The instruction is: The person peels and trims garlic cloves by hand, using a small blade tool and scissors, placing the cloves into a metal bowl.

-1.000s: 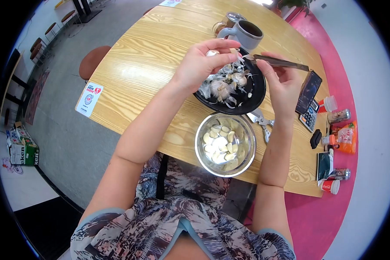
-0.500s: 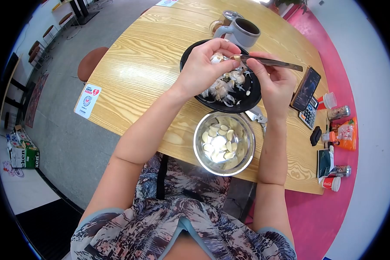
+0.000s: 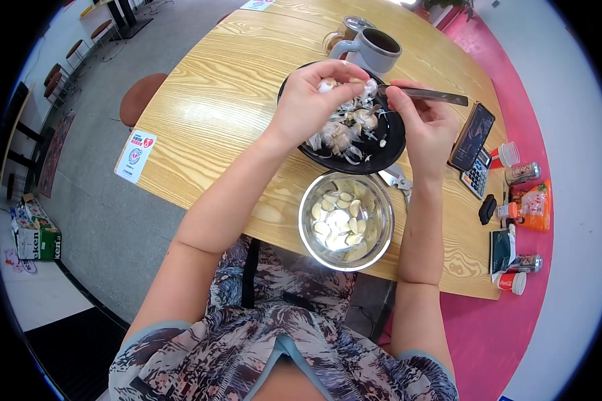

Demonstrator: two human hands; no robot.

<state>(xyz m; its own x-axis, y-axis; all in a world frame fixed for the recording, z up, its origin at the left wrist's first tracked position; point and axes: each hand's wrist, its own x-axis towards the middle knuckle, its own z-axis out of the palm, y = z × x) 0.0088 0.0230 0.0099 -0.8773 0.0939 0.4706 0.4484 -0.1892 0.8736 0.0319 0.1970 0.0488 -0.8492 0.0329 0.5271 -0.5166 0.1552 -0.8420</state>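
Observation:
Over a black plate (image 3: pixel 389 148) heaped with garlic skins and bulbs (image 3: pixel 341 137), my left hand (image 3: pixel 314 97) is closed in a pinch on a piece of garlic (image 3: pixel 366 90) with whitish skin. My right hand (image 3: pixel 423 120) grips a knife (image 3: pixel 435 97) between thumb and fingers, its metal length pointing right. The knife's other end lies close to the garlic, partly hidden by the fingers. Nearer to me, a steel bowl (image 3: pixel 308 234) holds several peeled garlic cloves (image 3: pixel 338 220) in its bottom.
A grey mug (image 3: pixel 374 53) and a glass jar (image 3: pixel 354 25) stand behind the plate. Scissors (image 3: pixel 398 179) lie by the bowl. On the right are a phone (image 3: pixel 473 137), a calculator (image 3: pixel 476 175), paper cups (image 3: pixel 512 283) and cans (image 3: pixel 523 174).
The knife has shifted slightly right, away from the garlic in my left hand. More whitish skin now shows at my left fingertips. The bowl and its cloves stay put.

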